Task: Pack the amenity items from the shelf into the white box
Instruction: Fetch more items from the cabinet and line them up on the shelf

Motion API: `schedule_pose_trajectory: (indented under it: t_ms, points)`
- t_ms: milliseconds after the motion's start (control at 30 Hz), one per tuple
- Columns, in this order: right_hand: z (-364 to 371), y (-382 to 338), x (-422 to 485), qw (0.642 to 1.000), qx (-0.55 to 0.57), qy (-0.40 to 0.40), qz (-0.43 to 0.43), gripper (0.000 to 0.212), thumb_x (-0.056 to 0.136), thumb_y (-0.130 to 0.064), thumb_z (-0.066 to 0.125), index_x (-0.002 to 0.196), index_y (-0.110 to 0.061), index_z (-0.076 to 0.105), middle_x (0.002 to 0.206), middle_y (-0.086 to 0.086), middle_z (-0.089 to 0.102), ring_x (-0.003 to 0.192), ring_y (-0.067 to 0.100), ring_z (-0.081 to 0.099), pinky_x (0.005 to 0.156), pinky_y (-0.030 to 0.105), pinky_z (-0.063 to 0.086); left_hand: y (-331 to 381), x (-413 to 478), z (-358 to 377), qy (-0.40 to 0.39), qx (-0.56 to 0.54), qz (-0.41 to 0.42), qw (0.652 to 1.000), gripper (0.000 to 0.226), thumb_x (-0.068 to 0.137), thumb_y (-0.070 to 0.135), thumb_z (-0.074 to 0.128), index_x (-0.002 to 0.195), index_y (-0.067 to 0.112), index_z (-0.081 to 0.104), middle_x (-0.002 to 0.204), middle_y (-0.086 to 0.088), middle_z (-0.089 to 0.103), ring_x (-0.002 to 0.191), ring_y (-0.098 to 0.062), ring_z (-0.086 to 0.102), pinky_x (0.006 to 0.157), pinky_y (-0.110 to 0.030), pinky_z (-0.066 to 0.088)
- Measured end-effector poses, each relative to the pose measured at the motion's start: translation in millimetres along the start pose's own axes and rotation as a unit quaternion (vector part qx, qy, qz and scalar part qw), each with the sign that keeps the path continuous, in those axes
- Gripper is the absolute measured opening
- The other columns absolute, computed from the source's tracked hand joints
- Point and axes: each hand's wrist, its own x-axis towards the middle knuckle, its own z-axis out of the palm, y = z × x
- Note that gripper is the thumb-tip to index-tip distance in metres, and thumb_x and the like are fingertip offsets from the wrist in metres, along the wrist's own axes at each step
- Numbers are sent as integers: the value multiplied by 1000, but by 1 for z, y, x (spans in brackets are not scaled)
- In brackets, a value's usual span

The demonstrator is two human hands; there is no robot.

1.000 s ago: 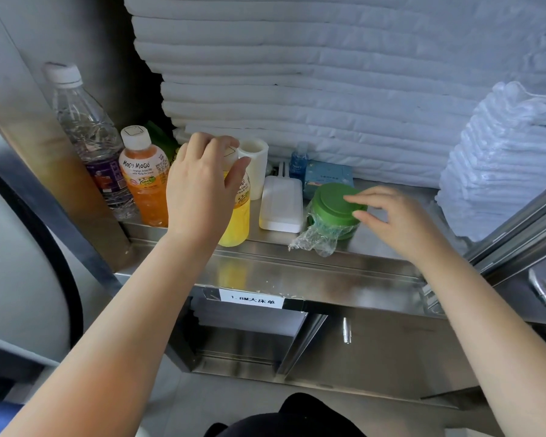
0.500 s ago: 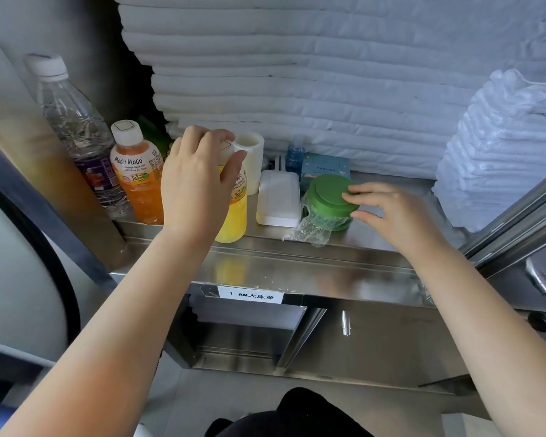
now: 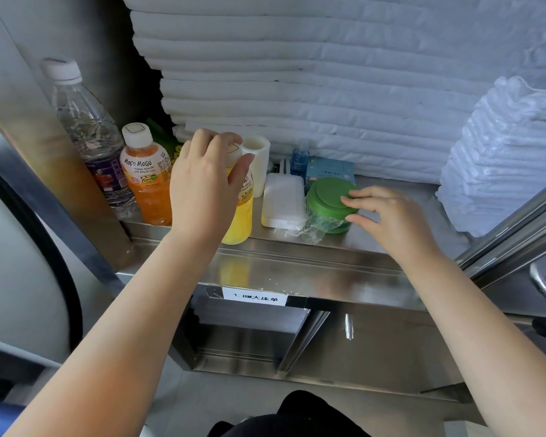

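From my end the biggest thing in view is the stack of folded white linen (image 3: 297, 74) that fills the back of the steel shelf (image 3: 375, 247), with a plastic-wrapped pile of white cloths (image 3: 501, 152) at its right end. Along the left of the shelf stand a clear water bottle (image 3: 85, 127), upright against the side wall, and just beside it an orange Mogu Mogu bottle (image 3: 145, 181). Next in the row is the yellow bottle (image 3: 238, 222), upright near the shelf's front edge. My left hand (image 3: 202, 181) sits over it, fingers (image 3: 216, 143) curled round its cap and shoulder and thumb pressed against its right side. To its right a flat white case (image 3: 282, 200) lies on the shelf, touching the green tub (image 3: 327, 197), which sits in crumpled clear plastic. My right hand (image 3: 391, 212) reaches that tub with the fingers loosely spread. One tip rests on the lid's right edge and another touches the side just below. The thumb is hidden. Behind the yellow bottle stands a white cylinder (image 3: 259, 159). A pale blue packet (image 3: 328, 170) and a small blue bottle (image 3: 300, 159) stand against the linen behind the case and tub. A small printed label (image 3: 254, 299) is taped to the shelf's front lip.
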Motion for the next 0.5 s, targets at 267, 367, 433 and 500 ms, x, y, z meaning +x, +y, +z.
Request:
schedule_pose_trajectory:
  t_ms: [267,367,433,500]
  points:
    - [-1,6,0,999,14,-4,-30,31,81,-17,72,111,-22,70,118,-8,65,109,12,59,93,28,44,1,0,-1,-2,-1,0,1000,32,94,30,53,112,5,61,107,-14,58,93,-30,53,72,-33,39]
    - [-2,7,3,999,12,-4,-37,31,80,-18,73,110,-23,70,118,-8,65,108,11,60,92,27,45,1,0,-1,-2,-1,-4,1000,32,94,30,53,112,5,61,107,-14,58,93,-30,53,72,-34,39]
    - [-3,8,5,999,17,-3,-40,31,80,-18,73,110,-24,70,118,-9,65,108,11,60,93,27,45,1,0,-1,-3,-1,-3,1000,32,94,30,53,112,5,61,107,-14,59,93,-30,53,72,-34,40]
    - [-3,9,5,999,22,-4,-37,32,79,-18,74,110,-24,70,118,-10,64,108,10,60,94,27,44,1,0,-1,-3,-2,-4,1000,31,94,30,53,111,5,61,106,-14,59,93,-31,53,71,-34,40]
